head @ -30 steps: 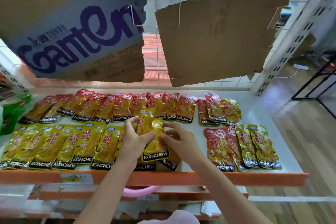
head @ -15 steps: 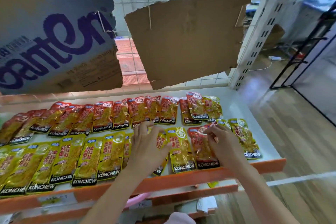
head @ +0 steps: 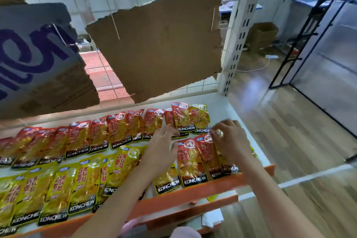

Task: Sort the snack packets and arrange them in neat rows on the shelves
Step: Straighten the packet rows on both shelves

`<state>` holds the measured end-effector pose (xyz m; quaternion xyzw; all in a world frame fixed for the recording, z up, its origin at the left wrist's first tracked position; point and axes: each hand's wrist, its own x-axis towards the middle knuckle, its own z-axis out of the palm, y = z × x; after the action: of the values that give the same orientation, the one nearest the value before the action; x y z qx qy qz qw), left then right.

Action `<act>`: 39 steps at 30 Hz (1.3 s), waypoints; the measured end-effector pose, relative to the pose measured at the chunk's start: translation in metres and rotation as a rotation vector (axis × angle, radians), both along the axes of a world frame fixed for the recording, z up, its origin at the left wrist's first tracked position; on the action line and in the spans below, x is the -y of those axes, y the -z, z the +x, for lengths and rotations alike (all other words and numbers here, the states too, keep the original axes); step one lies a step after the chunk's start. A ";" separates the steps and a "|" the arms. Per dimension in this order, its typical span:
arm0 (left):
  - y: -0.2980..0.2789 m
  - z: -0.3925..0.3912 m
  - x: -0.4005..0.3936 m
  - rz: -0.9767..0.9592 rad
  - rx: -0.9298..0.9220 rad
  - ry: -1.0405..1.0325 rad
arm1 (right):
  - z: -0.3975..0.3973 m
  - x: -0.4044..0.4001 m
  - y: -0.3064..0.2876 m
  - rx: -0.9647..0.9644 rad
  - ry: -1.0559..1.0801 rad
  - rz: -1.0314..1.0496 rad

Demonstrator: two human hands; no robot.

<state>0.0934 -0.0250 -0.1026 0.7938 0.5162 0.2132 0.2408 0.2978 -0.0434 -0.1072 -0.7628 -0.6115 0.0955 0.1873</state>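
Note:
A back row of red snack packets (head: pixel 119 131) runs across the white shelf (head: pixel 222 100), ending with a yellow packet (head: pixel 201 118) at the right. Yellow packets (head: pixel 63 185) fill the front row at the left. Two red packets (head: pixel 191 162) lie at the front right, next to a single yellow packet (head: pixel 167 179). My left hand (head: pixel 164 149) lies flat between the rows, its fingertips touching the back row. My right hand (head: pixel 229 137) has curled fingers pinching the top edge of a packet at the front right; that packet is mostly hidden beneath the hand.
The shelf's orange front edge (head: pixel 193 193) sits above a lower shelf (head: pixel 212 218) holding papers. A torn cardboard sheet (head: pixel 160 48) and a printed cardboard (head: pixel 38 60) hang on the wire back. A perforated upright (head: pixel 239 35) stands at the right, with wooden floor (head: pixel 289 141) beyond.
Both hands let go of the yellow packet they held in the middle and moved right. The right hand now pinches a packet at the front right. The view swung right.

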 end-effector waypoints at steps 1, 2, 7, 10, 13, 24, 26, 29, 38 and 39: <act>-0.001 0.009 -0.009 0.026 0.009 -0.005 | -0.001 -0.013 -0.005 0.004 0.009 -0.002; -0.001 0.019 -0.018 0.030 -0.010 -0.013 | -0.003 -0.026 -0.008 0.031 0.019 -0.041; 0.016 0.040 -0.042 -0.047 -0.334 0.000 | -0.002 -0.072 -0.001 0.088 0.066 -0.261; 0.024 0.035 -0.037 -0.044 -0.340 -0.018 | 0.003 -0.077 0.007 0.012 0.057 -0.268; 0.027 0.026 -0.038 -0.020 -0.358 -0.055 | 0.015 -0.078 0.010 -0.141 0.031 -0.221; 0.017 0.015 -0.021 0.021 -0.224 -0.148 | 0.034 -0.059 -0.006 -0.367 -0.092 -0.099; 0.014 0.020 0.001 0.031 -0.137 -0.218 | 0.035 -0.033 -0.006 -0.302 -0.147 -0.045; 0.017 0.028 0.039 -0.013 -0.216 -0.202 | 0.037 0.012 0.010 0.022 -0.232 -0.158; 0.016 0.019 0.044 -0.065 -0.133 -0.192 | 0.031 0.027 0.026 0.087 -0.210 -0.084; 0.013 0.021 0.034 -0.038 -0.086 -0.232 | 0.026 0.025 0.023 0.104 -0.200 -0.008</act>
<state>0.1145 -0.0592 -0.1158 0.7325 0.6182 0.1956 0.2074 0.3237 -0.0681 -0.1304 -0.7027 -0.6931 0.0762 0.1418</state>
